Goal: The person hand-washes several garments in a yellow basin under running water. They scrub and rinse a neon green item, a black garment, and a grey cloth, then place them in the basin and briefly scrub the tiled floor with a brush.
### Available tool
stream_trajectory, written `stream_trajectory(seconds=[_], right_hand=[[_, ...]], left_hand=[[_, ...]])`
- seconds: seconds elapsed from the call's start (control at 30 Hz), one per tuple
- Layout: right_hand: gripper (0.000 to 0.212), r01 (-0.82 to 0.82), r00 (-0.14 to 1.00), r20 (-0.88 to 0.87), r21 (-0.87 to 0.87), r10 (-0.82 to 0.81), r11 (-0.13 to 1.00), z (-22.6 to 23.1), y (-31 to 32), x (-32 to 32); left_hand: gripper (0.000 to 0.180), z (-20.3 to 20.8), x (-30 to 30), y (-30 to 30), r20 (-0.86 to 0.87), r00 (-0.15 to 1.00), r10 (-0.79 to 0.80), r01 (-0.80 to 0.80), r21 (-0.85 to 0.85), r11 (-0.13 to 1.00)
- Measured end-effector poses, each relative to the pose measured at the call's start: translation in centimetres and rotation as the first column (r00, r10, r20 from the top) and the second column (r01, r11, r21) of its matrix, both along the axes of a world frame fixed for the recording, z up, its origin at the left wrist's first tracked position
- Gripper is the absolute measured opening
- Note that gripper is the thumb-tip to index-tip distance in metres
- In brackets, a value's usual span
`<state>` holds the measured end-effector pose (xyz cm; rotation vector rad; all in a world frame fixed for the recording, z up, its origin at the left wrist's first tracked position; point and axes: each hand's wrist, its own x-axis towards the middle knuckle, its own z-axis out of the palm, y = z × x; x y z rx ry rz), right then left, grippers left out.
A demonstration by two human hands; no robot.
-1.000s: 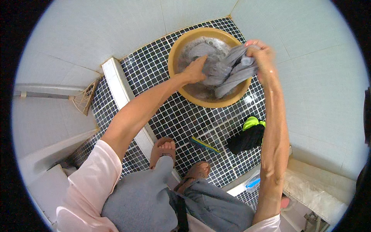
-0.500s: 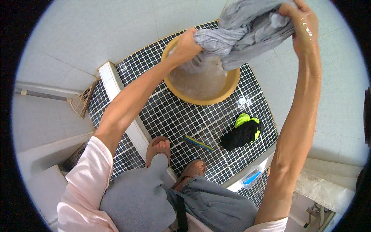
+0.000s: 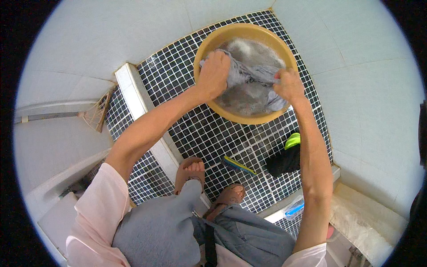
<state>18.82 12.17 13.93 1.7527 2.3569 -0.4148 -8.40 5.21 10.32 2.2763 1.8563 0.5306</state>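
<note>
A wet grey cloth garment [image 3: 242, 73] stretches between my two hands, partly sunk in cloudy, foamy water. The water fills a round yellow basin [image 3: 249, 120] on the tiled floor. My left hand [image 3: 215, 73] is closed round the garment at the basin's left side. At the right rim, my right hand [image 3: 289, 85] grips the other end. Some of the cloth hangs into the water below my right hand. What kind of garment it is, I cannot tell.
A scrubbing brush [image 3: 239, 165] and a black and neon-yellow cloth bundle [image 3: 283, 162] lie on the dark tiles between the basin and my sandals [image 3: 189, 172]. White ledges [image 3: 147, 113] border the tiles on the left and lower right. A clear packet with something blue [image 3: 294, 209] rests by the right ledge.
Both hands have come down from above the basin's right side, bringing the grey garment into the water. My right hand has moved left and nearer. The garment stays gripped throughout.
</note>
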Motion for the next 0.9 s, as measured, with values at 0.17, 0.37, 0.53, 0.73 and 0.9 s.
stream_trajectory(seconds=[0.17, 0.37, 0.53, 0.73, 0.9], right_hand=[[0.070, -0.373, 0.927, 0.101, 0.176, 0.361, 0.911, -4.2, -3.3, -5.7], [0.070, -0.228, 0.951, 0.172, -0.165, 0.255, 0.960, -11.3, -2.8, -6.8], [0.075, -0.128, 0.966, 0.134, -0.499, 0.222, 0.857, -14.7, 0.9, -6.4], [0.029, -0.119, 0.992, -0.043, -0.054, 0.117, 0.991, -14.8, -3.1, -8.4], [0.023, -0.224, 0.974, 0.004, -0.081, 0.225, 0.971, -11.6, -4.8, -7.4]], left_hand=[[0.071, -2.8, 1.9, -1.2, -0.072, 0.985, -0.155, 0.131, -0.268, 0.955], [0.087, -6.7, 2.5, 2.1, 0.024, 0.989, -0.148, 0.118, -0.736, 0.666], [0.069, -9.4, 1.6, 4.5, 0.180, 0.970, -0.161, 0.238, -0.823, 0.516], [0.047, -9.5, 0.6, 4.9, 0.626, 0.712, 0.318, 0.260, -0.655, 0.709], [0.039, -9.9, 1.1, 3.8, 0.417, 0.888, 0.196, -0.026, -0.380, 0.924]])
